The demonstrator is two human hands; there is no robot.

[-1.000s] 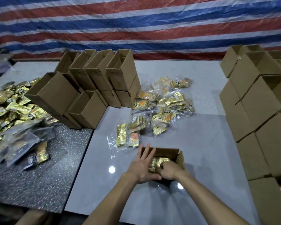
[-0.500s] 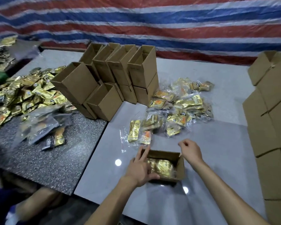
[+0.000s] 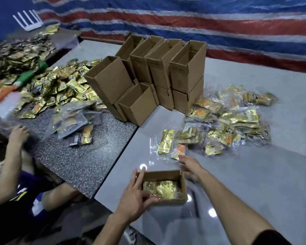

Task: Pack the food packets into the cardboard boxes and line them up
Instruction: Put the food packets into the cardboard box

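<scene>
**A:** Where is the box that is being filled?

**B:** The small open brown cardboard box sits on the pale grey tabletop, close to its front edge. Flat gold foil packets lie inside it.

**A:** And the hands?

**B:** The left hand holds the box by its left wall. Its fingers run straight along the outside and its thumb crosses the near corner, so the cardboard is pinched between them. The right hand is just past the box's far right corner, blurred, with fingers spread loosely and nothing in them.

**A:** What is nearest that hand?

**B:** An orange-and-gold packet in a clear sleeve lies right at its fingertips; I cannot tell whether they touch. Just left of it lies a long gold packet in a clear bag.

**A:** And further back?

**B:** A scattered pile of clear-bagged gold packets spreads to the right. A two-tier stack of empty brown cardboard boxes stands where the grey top meets a dark speckled tabletop. That one carries a big heap of loose gold packets. Another person's hand is at its left edge. A red, white and blue striped tarpaulin hangs behind.
</scene>
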